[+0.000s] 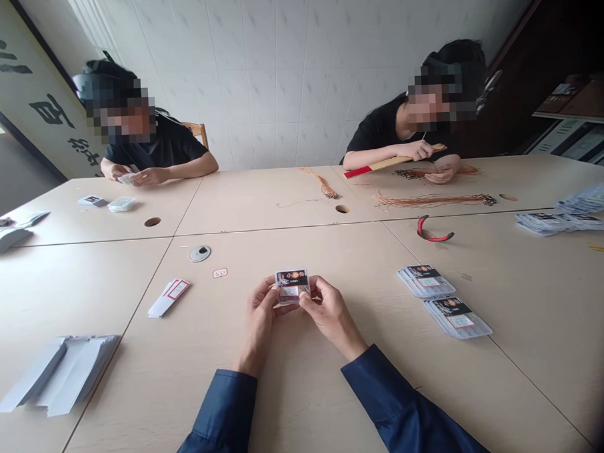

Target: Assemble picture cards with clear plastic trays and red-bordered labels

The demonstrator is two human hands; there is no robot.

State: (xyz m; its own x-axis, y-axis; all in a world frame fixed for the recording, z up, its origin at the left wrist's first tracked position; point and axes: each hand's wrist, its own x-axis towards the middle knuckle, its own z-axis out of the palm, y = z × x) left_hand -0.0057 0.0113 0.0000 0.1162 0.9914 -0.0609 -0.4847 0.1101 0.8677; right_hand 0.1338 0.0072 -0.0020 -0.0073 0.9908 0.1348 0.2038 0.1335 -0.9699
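Here we are at the long tan tabletop [340, 412], and all eyes are on one small black-and-red card packet with a white label [292, 285], held just above the surface! The left hand [260, 322] and the right hand [330, 312], both coming out of navy-blue sleeves, are closed on it, their fingers pinching its sides in a firm two-handed grip.

Just to the right of that packet sit two stacks of matching packets, the first stack [425, 281] right beside the second stack [459, 317]. Farther right lies a loose spread of similar pale packets [565, 222], and up and to the right is one red curved tool handle [432, 229].

Over to the packet's left we've got one fanned bundle of long white paper strips [58, 374], one small pile of red-bordered white strips [168, 298] and a single red-bordered label [220, 273].

Beyond the packet, two co-workers are at the table: one at far left has small cards [130, 178] in both hands, and one at right grips a red-tipped wooden strip [394, 162], near three bunches of copper-coloured cords [434, 201].
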